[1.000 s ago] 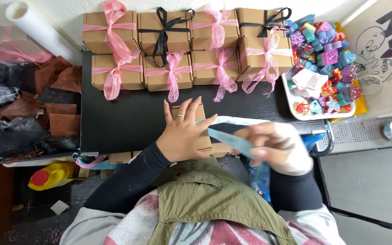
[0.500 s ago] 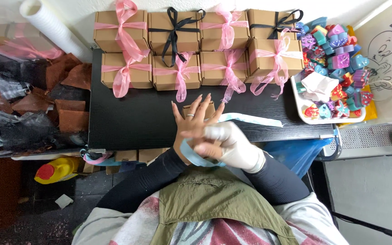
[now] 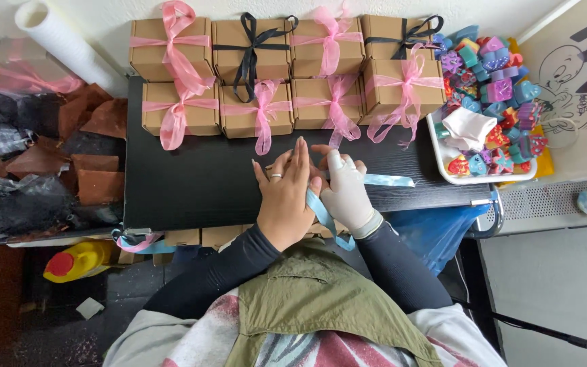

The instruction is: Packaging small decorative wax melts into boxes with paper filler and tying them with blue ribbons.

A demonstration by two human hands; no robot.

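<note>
My left hand (image 3: 285, 197), bare with a ring, lies flat with fingers spread over a small brown cardboard box that it almost fully hides on the black table (image 3: 191, 187). My right hand (image 3: 345, 191), in a white glove, presses beside it on the same box. A light blue ribbon (image 3: 387, 180) runs out to the right from under the gloved hand, and another length of the light blue ribbon (image 3: 321, 216) loops down between the wrists toward my lap. Whether the fingers pinch the ribbon is hidden.
Two rows of brown boxes tied with pink bows (image 3: 178, 115) and black bows (image 3: 247, 51) fill the table's far edge. A white tray (image 3: 443, 160) of colourful small shapes and a white cloth sits right. A white roll (image 3: 62, 41), dark bags and a yellow bottle (image 3: 79, 259) lie left.
My right hand came in from the right and settled beside the left on the box. The ribbon that was held up now lies across the table and hangs at my wrists.
</note>
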